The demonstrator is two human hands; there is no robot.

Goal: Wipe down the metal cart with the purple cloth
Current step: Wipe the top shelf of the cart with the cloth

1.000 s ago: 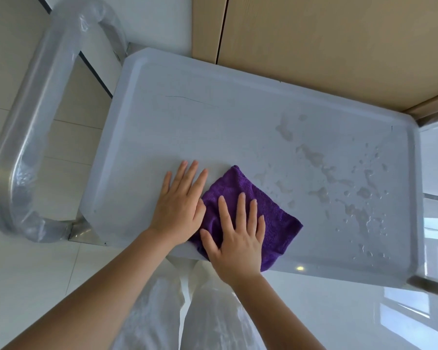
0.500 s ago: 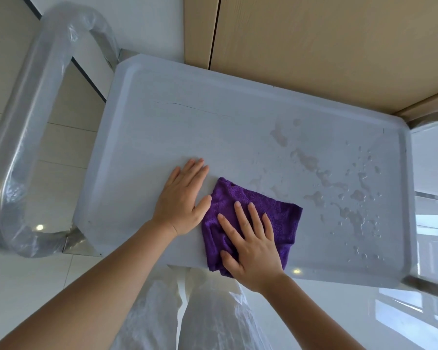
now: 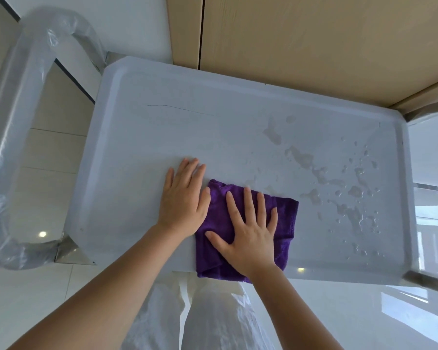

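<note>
The metal cart's top tray (image 3: 177,137) fills the middle of the head view, pale grey with a raised rim. A purple cloth (image 3: 285,218) lies flat at the tray's near edge, one corner hanging over the rim. My right hand (image 3: 248,233) presses flat on the cloth with its fingers spread and straight. My left hand (image 3: 183,198) lies flat on the bare tray just left of the cloth, its thumb touching the cloth's edge. Water drops and smears (image 3: 344,188) cover the tray's right half.
The cart's plastic-wrapped tubular handle (image 3: 13,137) loops out on the left over the tiled floor. A wooden cabinet front (image 3: 314,41) runs along the tray's far side. A second metal frame part (image 3: 430,109) shows at the right edge. My white-trousered legs (image 3: 202,319) stand below.
My right hand has turned and slid the cloth to the right, so it now lies squarer along the near rim. My left hand stayed flat beside it.
</note>
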